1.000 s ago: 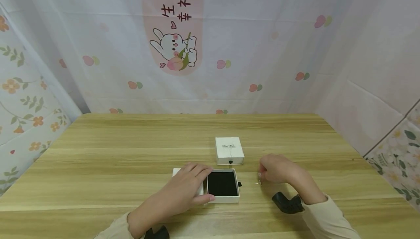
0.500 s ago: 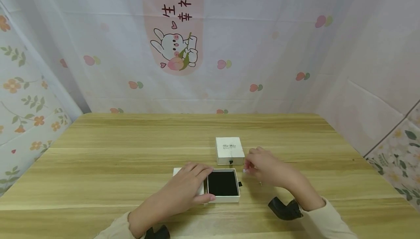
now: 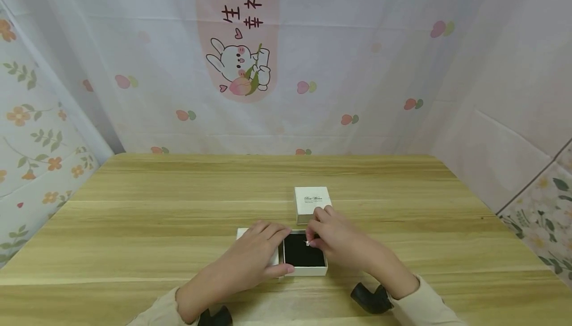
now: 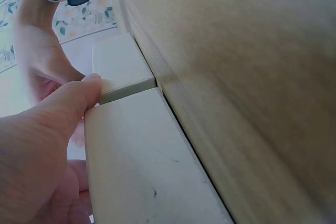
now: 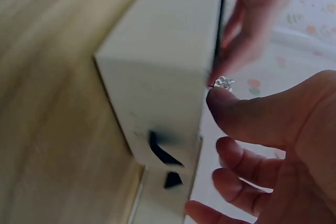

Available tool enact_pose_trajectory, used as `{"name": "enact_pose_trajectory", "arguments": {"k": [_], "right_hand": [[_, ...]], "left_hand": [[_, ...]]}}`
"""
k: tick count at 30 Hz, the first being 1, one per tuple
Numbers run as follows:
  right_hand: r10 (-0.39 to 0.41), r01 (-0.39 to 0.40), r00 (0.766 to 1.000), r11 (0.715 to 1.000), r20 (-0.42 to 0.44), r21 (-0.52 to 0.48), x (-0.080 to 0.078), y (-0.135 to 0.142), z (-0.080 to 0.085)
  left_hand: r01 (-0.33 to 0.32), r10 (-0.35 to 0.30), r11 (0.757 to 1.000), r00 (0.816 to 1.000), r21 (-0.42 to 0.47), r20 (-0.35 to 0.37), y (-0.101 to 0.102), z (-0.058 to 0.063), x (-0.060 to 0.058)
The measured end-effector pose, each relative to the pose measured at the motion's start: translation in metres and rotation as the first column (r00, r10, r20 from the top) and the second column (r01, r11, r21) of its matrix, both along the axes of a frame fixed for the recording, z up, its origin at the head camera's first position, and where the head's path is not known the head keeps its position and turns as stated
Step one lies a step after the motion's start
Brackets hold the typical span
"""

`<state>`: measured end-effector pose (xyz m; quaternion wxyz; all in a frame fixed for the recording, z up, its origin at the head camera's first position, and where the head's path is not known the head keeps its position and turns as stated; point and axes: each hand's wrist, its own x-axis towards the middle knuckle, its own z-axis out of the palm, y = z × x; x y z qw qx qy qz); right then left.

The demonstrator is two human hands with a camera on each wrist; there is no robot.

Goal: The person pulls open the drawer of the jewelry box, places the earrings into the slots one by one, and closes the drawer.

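Observation:
A white jewelry box lies half pulled apart: its drawer (image 3: 308,271), lined with a black pad (image 3: 297,256), sticks out of the sleeve (image 4: 142,150). My left hand (image 3: 256,251) grips this box from above, thumb (image 4: 86,90) at the seam between sleeve and drawer, fingers over the far side. Above the pad, thumb and forefinger of my right hand (image 3: 337,239) pinch a small sparkling stud earring (image 3: 307,243). In the right wrist view the crystal cluster (image 5: 224,83) shows just past the thumb tip, its thin pin toward the pad. The other right fingers are loosely bent.
A second white box (image 3: 311,202) with "Best Wishes" lettering stands shut behind the drawer, partly covered by my right hand. Wood-grain tabletop (image 3: 156,206) surrounds both boxes. Printed cloth (image 3: 357,67) hangs behind. Black wrist mounts (image 3: 371,298) sit under my forearms.
My right hand has moved left from the table to above the black pad, bringing the earring. A small shiny piece seen on the table is now hidden by that hand. The left hand stays put.

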<state>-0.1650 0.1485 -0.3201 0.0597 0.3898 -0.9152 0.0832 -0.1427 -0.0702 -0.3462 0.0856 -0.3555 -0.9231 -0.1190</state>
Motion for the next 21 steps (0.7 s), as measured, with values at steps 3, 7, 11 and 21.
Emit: {"name": "enact_pose_trajectory", "arguments": {"k": [3,7,11,21], "right_hand": [[0.017,-0.017,1.0,1.0,-0.024,0.017,0.001,-0.005,-0.004],[0.021,-0.02,0.998,0.999,-0.063,0.028,0.001,-0.01,-0.009],[0.004,-0.002,0.997,0.999,-0.079,0.034,0.0,-0.012,-0.013],[-0.028,0.029,0.997,0.999,-0.077,0.02,0.001,-0.016,-0.017]], "left_hand": [[0.002,-0.002,1.0,1.0,-0.002,0.004,0.0,0.0,0.0],[0.002,-0.001,1.0,1.0,-0.008,0.016,0.0,0.0,-0.001],[0.001,-0.001,1.0,1.0,-0.01,0.024,0.001,0.0,0.0],[0.007,-0.007,1.0,1.0,0.0,0.01,0.001,0.002,0.0]]}}
